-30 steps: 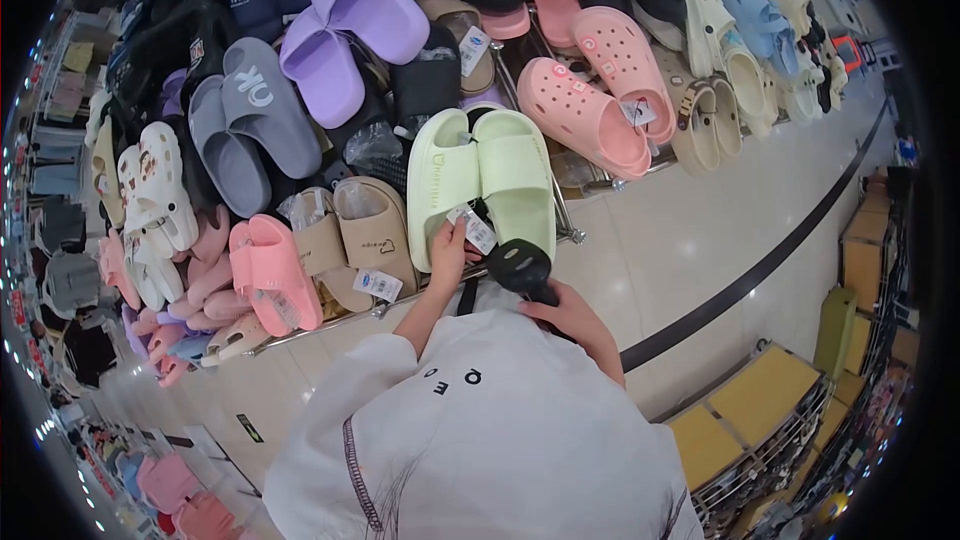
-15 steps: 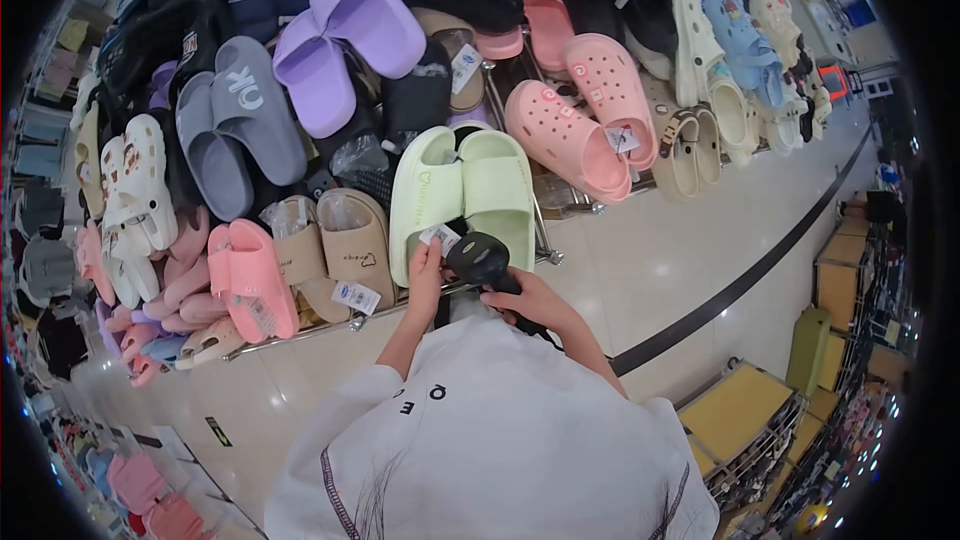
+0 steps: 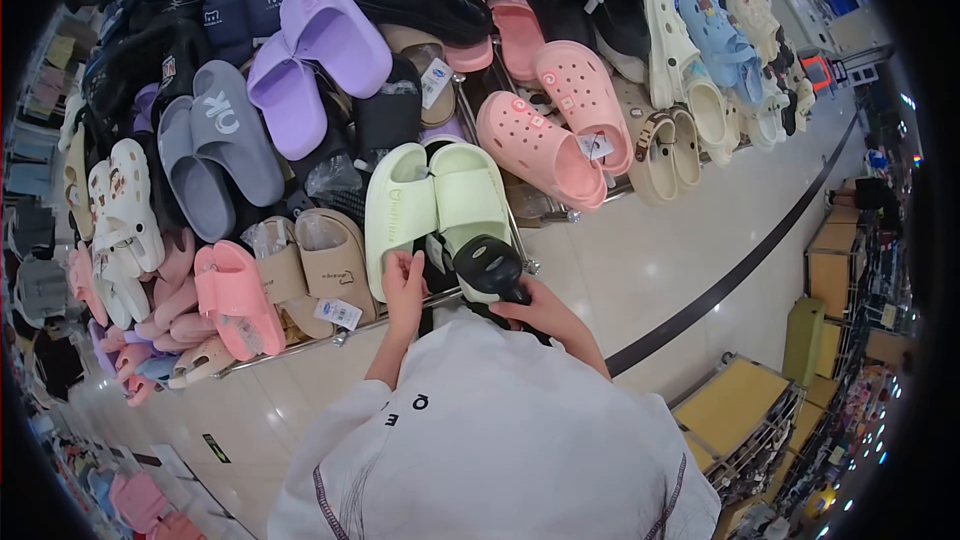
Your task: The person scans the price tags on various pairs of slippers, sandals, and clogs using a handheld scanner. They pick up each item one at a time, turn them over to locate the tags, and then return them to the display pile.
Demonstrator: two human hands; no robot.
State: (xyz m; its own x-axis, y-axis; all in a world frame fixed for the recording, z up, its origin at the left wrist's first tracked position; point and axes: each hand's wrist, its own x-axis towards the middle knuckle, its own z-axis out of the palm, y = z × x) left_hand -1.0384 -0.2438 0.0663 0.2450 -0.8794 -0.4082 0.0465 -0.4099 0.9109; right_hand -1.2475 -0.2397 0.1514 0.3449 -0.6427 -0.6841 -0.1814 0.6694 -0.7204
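Note:
My right hand (image 3: 550,312) is closed around the handle of a black handheld scanner (image 3: 490,262). The scanner's head is over the lower end of the right slipper (image 3: 468,195) of a light green pair. At the lower end of the left light green slipper (image 3: 403,208) is my left hand (image 3: 404,288), its fingers bent and close together. What the left fingers pinch, if anything, is hidden. Both slippers lie side by side at the front edge of the rack, with a dark gap between them.
Pink clogs (image 3: 545,145) sit to the right of the green pair, beige slippers (image 3: 330,255) to its left. Purple slippers (image 3: 325,40) and grey slippers (image 3: 220,145) lie farther back. A metal rail (image 3: 290,348) edges the rack. A yellow-topped stand (image 3: 735,405) is at lower right.
The white tag in my left hand has gone from sight, and that hand is now against the left green slipper. The scanner has moved slightly right and down. The whole view has shifted a little.

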